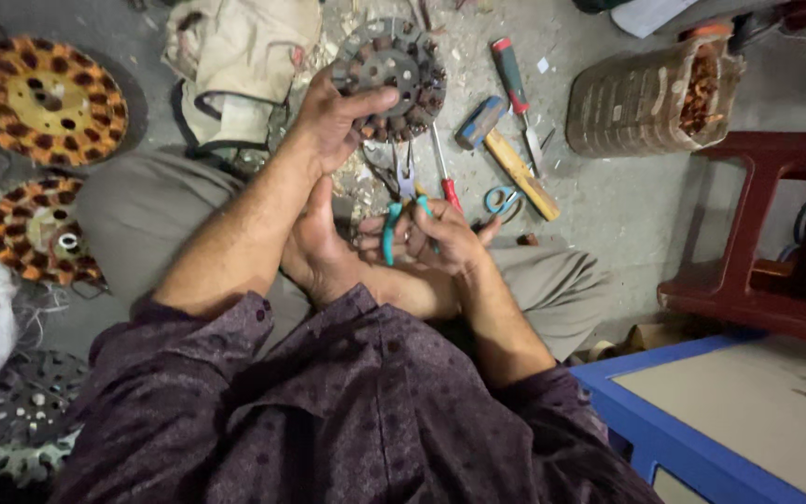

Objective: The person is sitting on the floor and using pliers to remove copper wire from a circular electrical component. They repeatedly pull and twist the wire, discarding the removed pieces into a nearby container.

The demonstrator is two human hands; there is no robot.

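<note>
Fingers of your left hand [333,117] clamp the round stator core [392,79] at upper centre—stiff, heavy steel, best gripped by its rim—while your right hand [440,238] pinches teal-handled pliers [396,219].

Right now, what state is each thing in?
Round stator core: bare of windings, held tilted by left hand.
Teal-handled pliers: in right hand, jaws pointing up.
Wound stator: copper coils on, lying flat.
Plastic jar: on its side.
Hammer: lying loose.
</note>
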